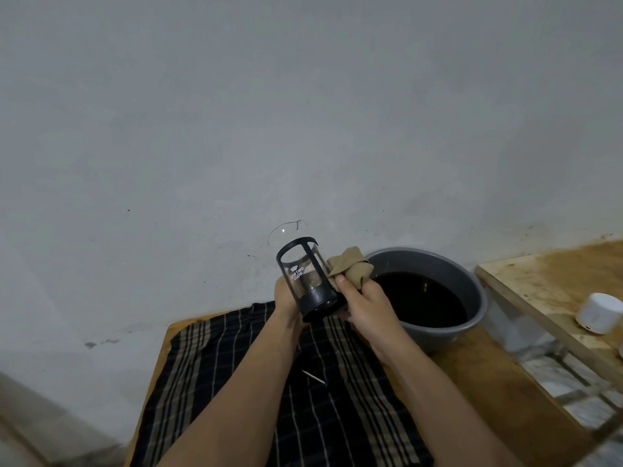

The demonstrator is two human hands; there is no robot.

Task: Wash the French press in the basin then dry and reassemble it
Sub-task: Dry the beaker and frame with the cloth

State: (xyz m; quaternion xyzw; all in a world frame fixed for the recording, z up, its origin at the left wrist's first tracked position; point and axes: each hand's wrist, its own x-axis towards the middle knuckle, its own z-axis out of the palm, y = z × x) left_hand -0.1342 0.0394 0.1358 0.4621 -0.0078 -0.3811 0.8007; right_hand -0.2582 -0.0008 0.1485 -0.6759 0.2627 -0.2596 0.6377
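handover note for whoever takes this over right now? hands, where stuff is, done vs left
Left hand: grips the French press carafe, tilted in the air above the checked cloth.
Right hand: holds a tan rag against the carafe's side.
Basin: on the table to the right, filled with dark water.
Done: carafe is out of the basin, drying under way.
Left: finish drying and reassemble. Plunger and lid not in view; a thin rod lies on the cloth.

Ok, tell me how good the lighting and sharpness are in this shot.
Head view: dim and flat, with a grey cast and no hard shadows; wide-angle bending tilts the wooden table edges; the press lettering is soft, its glass faintly reflective; the dark water in the basin shows no detail.
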